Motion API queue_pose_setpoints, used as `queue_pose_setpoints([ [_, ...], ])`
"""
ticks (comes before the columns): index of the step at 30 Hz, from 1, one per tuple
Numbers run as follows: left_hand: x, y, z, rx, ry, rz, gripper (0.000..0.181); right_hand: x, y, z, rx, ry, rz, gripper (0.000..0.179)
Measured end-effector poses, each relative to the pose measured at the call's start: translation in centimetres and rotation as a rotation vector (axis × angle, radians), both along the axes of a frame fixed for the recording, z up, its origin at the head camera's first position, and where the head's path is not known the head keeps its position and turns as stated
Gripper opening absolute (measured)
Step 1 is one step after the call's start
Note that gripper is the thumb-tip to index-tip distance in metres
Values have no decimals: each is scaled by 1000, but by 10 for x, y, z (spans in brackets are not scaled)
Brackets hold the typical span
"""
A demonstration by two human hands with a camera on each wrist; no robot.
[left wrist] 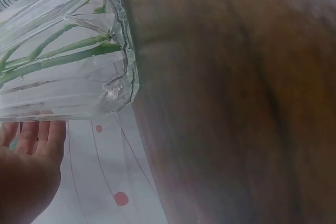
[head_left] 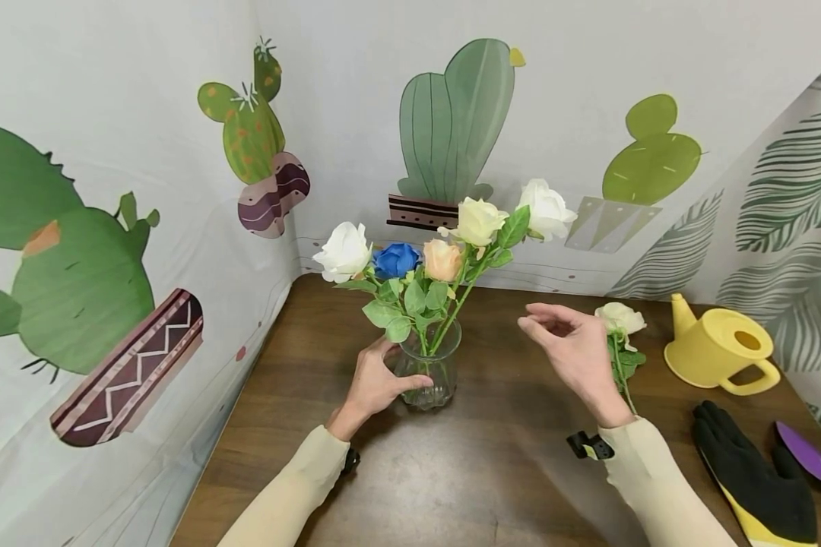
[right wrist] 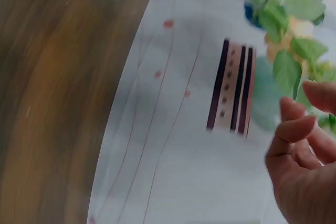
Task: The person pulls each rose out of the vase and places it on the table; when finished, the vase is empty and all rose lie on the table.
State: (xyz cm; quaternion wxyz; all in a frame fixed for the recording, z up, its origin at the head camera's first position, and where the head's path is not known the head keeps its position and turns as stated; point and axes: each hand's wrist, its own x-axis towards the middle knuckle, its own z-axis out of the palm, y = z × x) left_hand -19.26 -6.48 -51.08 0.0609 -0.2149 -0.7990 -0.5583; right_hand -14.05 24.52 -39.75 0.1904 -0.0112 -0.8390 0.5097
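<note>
A glass vase (head_left: 445, 384) stands on the wooden table, its stems (left wrist: 58, 59) visible through the ribbed wall. My left hand (head_left: 375, 378) holds the vase from the left, thumb across its front and fingers round the far side. Out of the vase rise a white rose (head_left: 344, 253), a blue rose (head_left: 397, 260), a peach rose (head_left: 442, 260), a pale yellow rose (head_left: 480, 222) and, leaning far right, another white rose (head_left: 546, 210). Right of the vase, my right hand (head_left: 578, 353) hovers with nothing in its loosely bent fingers.
A cream rose (head_left: 619, 319) lies on the table (head_left: 506, 471) beyond the right wrist. Farther right are a yellow watering can (head_left: 714, 346), a black and yellow glove (head_left: 756, 475) and a purple trowel (head_left: 810, 456). Cactus-printed cloth (head_left: 356, 114) hangs behind and at the left.
</note>
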Motion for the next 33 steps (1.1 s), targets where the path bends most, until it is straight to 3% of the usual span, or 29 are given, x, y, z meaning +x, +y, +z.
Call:
queue_pose_setpoints([
  [4, 0, 0, 0, -4, 1, 1, 87, -5, -21, 5, -119, 34, 32, 26],
  [11, 0, 1, 0, -15, 0, 13, 86, -21, -47, 3, -218, 65, 78, 28],
  [18, 1, 1, 0, -9, 0, 10, 86, -36, -62, 0, -257, 56, 102, 29],
  [33, 1, 1, 1, 5, 2, 0, 86, -50, -72, 0, -261, 59, 33, 23],
])
